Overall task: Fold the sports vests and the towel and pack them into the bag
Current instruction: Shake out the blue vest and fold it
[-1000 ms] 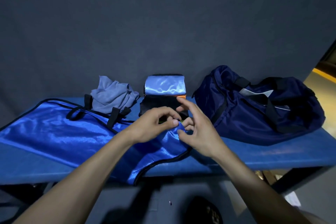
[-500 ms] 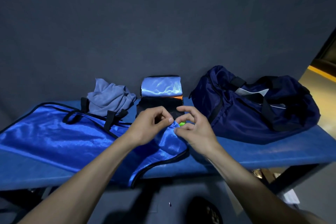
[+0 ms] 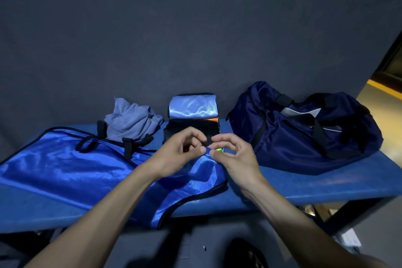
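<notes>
Nearest to the camera, two bare forearms reach forward over the front edge of a blue bench (image 3: pixel 304 189). The left hand (image 3: pixel 180 154) and the right hand (image 3: pixel 233 156) meet close together above the bench, almost touching. Each hand pinches the raised corner of a shiny blue sports vest (image 3: pixel 65 169) between thumb and curled fingers, and the corner stands up a little between them. The vest lies spread on the left part of the bench, with black trim along its edges, and its near part hangs over the front edge. A small green spot shows just behind the fingertips; I cannot tell what it is. Behind the hands, near the middle, there is a stack of folded vests (image 3: pixel 192 119), with a light blue one on top, a thin orange edge under it and dark cloth below. To the left of the stack, a grey towel (image 3: pixel 130 119) sits crumpled and not folded, just beside the black straps of the spread vest. At the right, a dark navy bag (image 3: pixel 304 124) rests on the bench. A dark wall is behind everything.
</notes>
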{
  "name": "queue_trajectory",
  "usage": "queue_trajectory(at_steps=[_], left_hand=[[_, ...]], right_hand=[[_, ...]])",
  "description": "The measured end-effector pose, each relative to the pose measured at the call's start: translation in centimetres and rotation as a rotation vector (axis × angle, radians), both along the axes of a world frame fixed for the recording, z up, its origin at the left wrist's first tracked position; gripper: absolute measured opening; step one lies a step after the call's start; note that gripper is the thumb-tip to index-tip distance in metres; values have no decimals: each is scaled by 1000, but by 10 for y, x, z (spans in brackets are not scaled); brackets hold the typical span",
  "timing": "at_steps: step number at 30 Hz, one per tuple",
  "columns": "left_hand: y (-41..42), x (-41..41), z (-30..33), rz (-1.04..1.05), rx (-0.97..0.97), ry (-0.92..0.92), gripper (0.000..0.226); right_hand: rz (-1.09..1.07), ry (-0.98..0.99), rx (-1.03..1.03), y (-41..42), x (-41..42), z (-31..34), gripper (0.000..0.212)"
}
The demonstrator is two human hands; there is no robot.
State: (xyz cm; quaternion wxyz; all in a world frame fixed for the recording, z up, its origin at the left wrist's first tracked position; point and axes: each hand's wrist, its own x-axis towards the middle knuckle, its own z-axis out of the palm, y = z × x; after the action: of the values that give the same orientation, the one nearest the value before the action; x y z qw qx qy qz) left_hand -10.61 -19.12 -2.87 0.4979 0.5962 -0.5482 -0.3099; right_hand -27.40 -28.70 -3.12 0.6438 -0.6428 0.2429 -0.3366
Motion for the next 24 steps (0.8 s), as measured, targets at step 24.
queue_trajectory(at_steps=[24], left_hand=[[20,23,19,-25,90,-290,31]], right_hand=[[49,210,-365,-11,10,-20,14]])
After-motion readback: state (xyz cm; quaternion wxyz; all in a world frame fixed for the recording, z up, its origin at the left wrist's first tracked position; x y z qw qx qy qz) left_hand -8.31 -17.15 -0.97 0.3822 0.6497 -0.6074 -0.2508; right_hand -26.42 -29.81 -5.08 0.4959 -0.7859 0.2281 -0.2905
